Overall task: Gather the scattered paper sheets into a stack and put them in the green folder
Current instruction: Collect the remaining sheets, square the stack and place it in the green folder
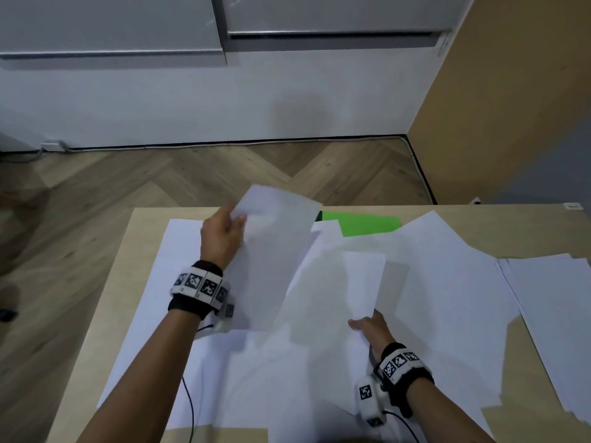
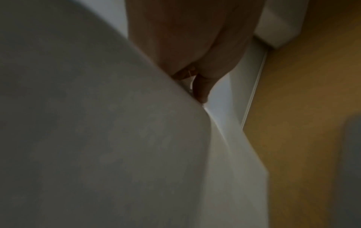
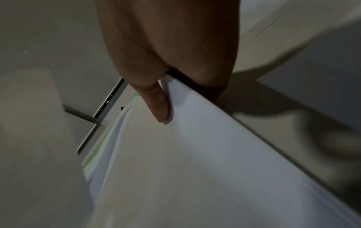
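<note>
We're holding paper in both hands right now. Our left hand (image 1: pixel 220 233) is pinching a lifted sheet (image 1: pixel 275 251) by its far left edge, so it's hanging tilted above the table (image 1: pixel 144 219) — the left wrist view shows the thumb (image 2: pixel 203 89) pressing against the paper's edge. Our right hand (image 1: pixel 372 327) is gripping the near end of a second sheet (image 1: pixel 364 282), and in the right wrist view the thumb (image 3: pixel 158 104) is lying on top of it with the other fingers tucked underneath.

The rest of the sheets are still lying scattered across the table, overlapping each other: a big spread (image 1: pixel 256 378) under our arms, more (image 1: pixel 447 266) reaching toward the far right, and a loose pile (image 1: pixel 559 314) running off the right edge.

The folder (image 1: pixel 367 223) is sitting at the far side of the table, just right of the lifted sheet, mostly buried — only a green strip is peeking out from under the paper. A black cable (image 1: pixel 192 407) is trailing off the left wrist strap over the near sheets.
</note>
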